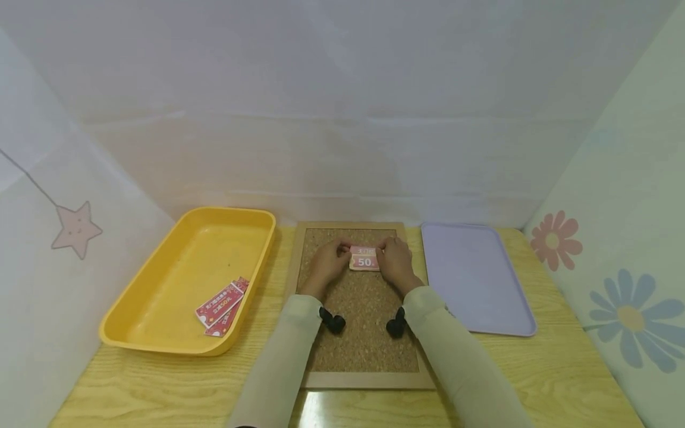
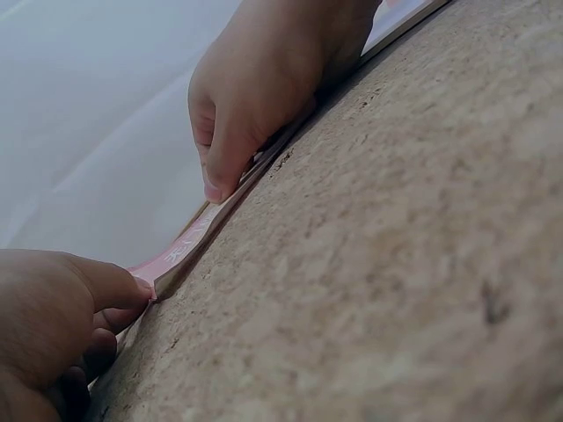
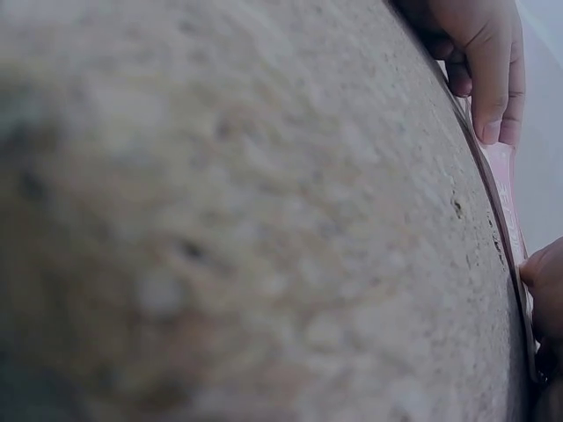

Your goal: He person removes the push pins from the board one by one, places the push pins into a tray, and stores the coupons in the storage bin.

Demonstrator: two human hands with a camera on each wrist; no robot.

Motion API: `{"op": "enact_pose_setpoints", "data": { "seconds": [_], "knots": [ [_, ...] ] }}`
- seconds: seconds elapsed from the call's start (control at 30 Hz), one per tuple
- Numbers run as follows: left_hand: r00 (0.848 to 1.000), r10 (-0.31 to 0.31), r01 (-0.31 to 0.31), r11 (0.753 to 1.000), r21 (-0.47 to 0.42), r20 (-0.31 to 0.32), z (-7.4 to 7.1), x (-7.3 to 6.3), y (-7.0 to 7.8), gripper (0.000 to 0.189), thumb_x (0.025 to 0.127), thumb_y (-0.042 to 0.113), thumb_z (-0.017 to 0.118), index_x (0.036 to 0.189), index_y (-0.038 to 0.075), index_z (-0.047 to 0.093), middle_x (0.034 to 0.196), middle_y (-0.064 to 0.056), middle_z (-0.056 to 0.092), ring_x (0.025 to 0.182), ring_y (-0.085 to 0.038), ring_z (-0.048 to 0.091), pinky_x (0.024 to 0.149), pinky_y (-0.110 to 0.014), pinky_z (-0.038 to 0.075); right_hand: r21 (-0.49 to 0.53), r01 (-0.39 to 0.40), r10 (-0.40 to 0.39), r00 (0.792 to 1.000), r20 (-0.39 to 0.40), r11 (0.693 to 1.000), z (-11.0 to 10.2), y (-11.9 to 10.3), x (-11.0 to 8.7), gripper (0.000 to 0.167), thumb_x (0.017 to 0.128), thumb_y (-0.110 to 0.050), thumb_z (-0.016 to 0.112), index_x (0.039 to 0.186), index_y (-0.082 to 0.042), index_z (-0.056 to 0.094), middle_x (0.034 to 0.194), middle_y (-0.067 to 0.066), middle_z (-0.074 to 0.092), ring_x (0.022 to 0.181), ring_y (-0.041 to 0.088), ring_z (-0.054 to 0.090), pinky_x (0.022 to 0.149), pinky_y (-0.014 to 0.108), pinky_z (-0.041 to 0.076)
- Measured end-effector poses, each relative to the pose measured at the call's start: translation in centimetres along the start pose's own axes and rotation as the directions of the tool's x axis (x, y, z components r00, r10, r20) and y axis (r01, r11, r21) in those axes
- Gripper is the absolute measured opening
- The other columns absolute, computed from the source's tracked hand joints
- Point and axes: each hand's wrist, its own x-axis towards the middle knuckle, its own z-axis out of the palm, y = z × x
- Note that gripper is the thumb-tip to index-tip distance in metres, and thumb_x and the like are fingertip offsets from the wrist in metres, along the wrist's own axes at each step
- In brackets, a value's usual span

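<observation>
A red-and-pink paper coupon [image 1: 365, 259] with white print and a large 50 lies close over the upper part of the cork board [image 1: 369, 345]. My left hand [image 1: 327, 261] pinches its left end between thumb and fingers. At the right end, my right hand [image 1: 396, 259] holds it the same way, covering that edge. In the left wrist view the strip of coupon [image 2: 180, 251] stretches between both hands, slightly bent, just above the cork. The right wrist view shows its pink side [image 3: 501, 171] edge-on along the cork surface.
Left of the board stands a yellow tray [image 1: 176, 279] with a few overlapping red coupons [image 1: 220, 304] in its front right corner. A lilac tray [image 1: 476, 273] lies to the right; my right sleeve overlaps its near left corner. White curtains [image 1: 342, 148] enclose the wooden table [image 1: 567, 362].
</observation>
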Motion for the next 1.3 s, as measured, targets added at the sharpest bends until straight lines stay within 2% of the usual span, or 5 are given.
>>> {"op": "enact_pose_setpoints", "data": {
  "seconds": [0.53, 1.0, 1.3],
  "knots": [
    [1.0, -0.023, 0.023, 1.0, 0.013, 0.0, 0.24, 0.02, -0.35, 0.017, 0.095, 0.027, 0.06, 0.11, 0.023, 0.067, 0.099, 0.004, 0.065, 0.09, -0.016, 0.059, 0.081, -0.04, 0.048, -0.009, 0.008, -0.009, 1.0, -0.019, 1.0, 0.75, 0.57, 0.2, 0.023, 0.1, -0.027, 0.052, 0.109, -0.008, 0.063, 0.112, 0.01, 0.058, 0.112, 0.034, 0.05, 0.096, 0.052, 0.036],
    [0.999, -0.033, 0.033, 0.999, 0.018, -0.007, 0.22, 0.14, -0.48, 0.014, 0.094, 0.029, 0.062, 0.106, 0.025, 0.068, 0.095, 0.005, 0.064, 0.086, -0.016, 0.059, 0.077, -0.039, 0.047, -0.018, 0.018, -0.018, 0.999, -0.039, 1.0, 0.84, 0.49, 0.17, 0.024, 0.1, -0.028, 0.052, 0.109, -0.007, 0.061, 0.113, 0.01, 0.058, 0.111, 0.033, 0.05, 0.097, 0.052, 0.035],
    [0.999, -0.034, 0.034, 0.999, -0.001, -0.002, 0.06, 0.03, -0.14, 0.013, 0.094, 0.026, 0.062, 0.105, 0.022, 0.068, 0.095, 0.005, 0.065, 0.087, -0.015, 0.059, 0.079, -0.039, 0.047, -0.005, 0.014, -0.014, 0.999, -0.032, 1.0, 0.57, 0.16, -0.17, 0.024, 0.101, -0.026, 0.052, 0.11, -0.006, 0.061, 0.113, 0.011, 0.057, 0.109, 0.033, 0.05, 0.096, 0.053, 0.035]
  ]
}}
